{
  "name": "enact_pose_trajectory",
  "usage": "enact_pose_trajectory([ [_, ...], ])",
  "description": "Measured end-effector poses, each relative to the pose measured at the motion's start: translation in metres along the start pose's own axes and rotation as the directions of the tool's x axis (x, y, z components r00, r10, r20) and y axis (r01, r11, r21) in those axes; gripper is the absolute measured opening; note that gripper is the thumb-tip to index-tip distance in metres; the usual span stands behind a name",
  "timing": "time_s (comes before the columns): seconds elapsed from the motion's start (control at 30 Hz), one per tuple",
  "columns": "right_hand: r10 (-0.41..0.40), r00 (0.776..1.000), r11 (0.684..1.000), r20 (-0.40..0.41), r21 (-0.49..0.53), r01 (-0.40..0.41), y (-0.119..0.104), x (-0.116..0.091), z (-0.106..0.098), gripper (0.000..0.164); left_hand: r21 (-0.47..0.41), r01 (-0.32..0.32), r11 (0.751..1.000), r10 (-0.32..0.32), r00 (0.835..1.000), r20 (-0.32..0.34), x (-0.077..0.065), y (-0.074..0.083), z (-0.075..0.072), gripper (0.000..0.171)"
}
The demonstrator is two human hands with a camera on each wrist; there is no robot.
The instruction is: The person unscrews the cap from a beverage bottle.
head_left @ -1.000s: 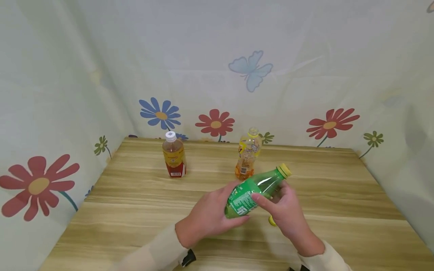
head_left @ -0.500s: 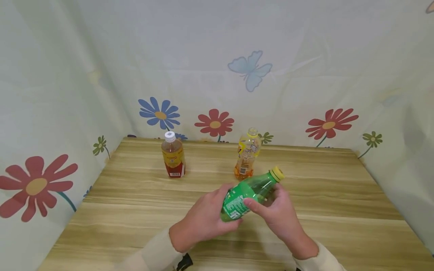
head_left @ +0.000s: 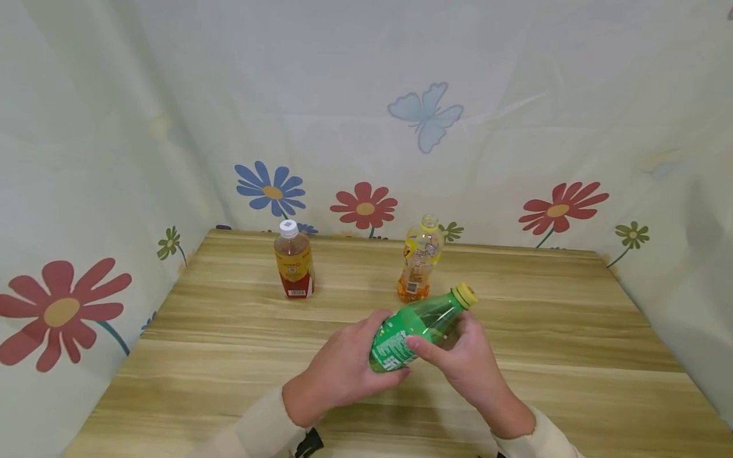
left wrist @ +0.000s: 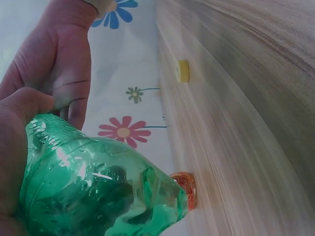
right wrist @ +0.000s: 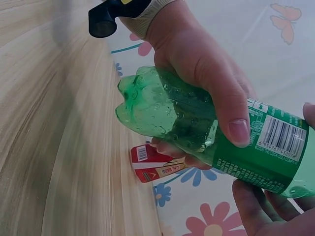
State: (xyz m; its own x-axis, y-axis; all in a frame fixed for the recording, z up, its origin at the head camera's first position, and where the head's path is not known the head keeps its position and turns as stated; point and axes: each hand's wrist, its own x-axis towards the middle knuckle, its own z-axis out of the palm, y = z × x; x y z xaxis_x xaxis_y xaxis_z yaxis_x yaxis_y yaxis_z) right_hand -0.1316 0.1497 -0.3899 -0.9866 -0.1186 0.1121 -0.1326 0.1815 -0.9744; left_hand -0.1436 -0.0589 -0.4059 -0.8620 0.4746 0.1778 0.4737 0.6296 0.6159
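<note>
A green plastic soda bottle (head_left: 420, 321) is tilted above the table, its yellow-capped end up and to the right. My left hand (head_left: 346, 366) grips it round the lower body. With thumb in front and fingers behind, my right hand (head_left: 472, 366) holds the upper body below the neck. Droplets cling inside the clear green bottom in the right wrist view. Behind it stands an uncapped bottle (head_left: 420, 257) with some orange liquid. A white-capped bottle of reddish-brown drink (head_left: 294, 264) stands farther left. A loose yellow cap (left wrist: 183, 71) lies on the table in the left wrist view.
The wood-grain table (head_left: 229, 356) ends at the back against a pale curtain (head_left: 321, 114) printed with flowers and a butterfly. The same curtain closes off both sides. In the head view my right hand covers the loose cap.
Both hands have shifted slightly left and nearer with the green bottle, mostly in the first half second. The loose yellow cap has gone out of sight in the head view. The standing bottles stay put.
</note>
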Motion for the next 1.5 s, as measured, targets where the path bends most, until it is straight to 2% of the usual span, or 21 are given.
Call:
enact_pose_trajectory([
  [0.2,0.01,1.0,1.0,0.022,-0.018,-0.01,0.0,0.001,0.001,0.059,0.014,0.007,1.0,-0.007,1.0,0.009,-0.001,-0.002,-0.002,0.073],
  [0.37,-0.012,0.999,1.0,0.052,-0.023,0.014,0.003,0.001,-0.002,0.056,0.035,-0.003,0.999,0.003,1.0,0.005,-0.002,-0.003,-0.003,0.073],
  [0.6,-0.095,0.993,0.995,0.064,-0.001,0.095,0.003,0.003,-0.014,0.057,0.048,-0.012,0.999,0.012,1.0,0.0,-0.002,-0.005,-0.005,0.074],
  [0.83,-0.219,0.976,0.976,-0.002,0.024,0.219,-0.008,0.01,-0.032,0.048,0.072,0.007,0.997,-0.007,1.0,0.0,-0.002,-0.005,-0.007,0.074],
  [0.97,-0.256,0.966,0.965,-0.037,-0.064,0.253,-0.017,0.015,-0.044,0.036,0.073,0.016,0.997,-0.016,1.0,-0.005,-0.002,-0.005,-0.009,0.074],
  [1.13,-0.244,0.968,0.956,-0.052,-0.179,0.231,-0.029,0.019,-0.057,0.025,0.088,0.017,0.996,-0.017,1.0,-0.006,-0.002,-0.006,-0.011,0.076],
  [1.5,-0.229,0.973,0.904,0.022,-0.367,0.221,-0.05,0.022,-0.07,0.018,0.09,-0.006,0.996,0.006,1.0,0.003,-0.004,-0.006,-0.012,0.075],
])
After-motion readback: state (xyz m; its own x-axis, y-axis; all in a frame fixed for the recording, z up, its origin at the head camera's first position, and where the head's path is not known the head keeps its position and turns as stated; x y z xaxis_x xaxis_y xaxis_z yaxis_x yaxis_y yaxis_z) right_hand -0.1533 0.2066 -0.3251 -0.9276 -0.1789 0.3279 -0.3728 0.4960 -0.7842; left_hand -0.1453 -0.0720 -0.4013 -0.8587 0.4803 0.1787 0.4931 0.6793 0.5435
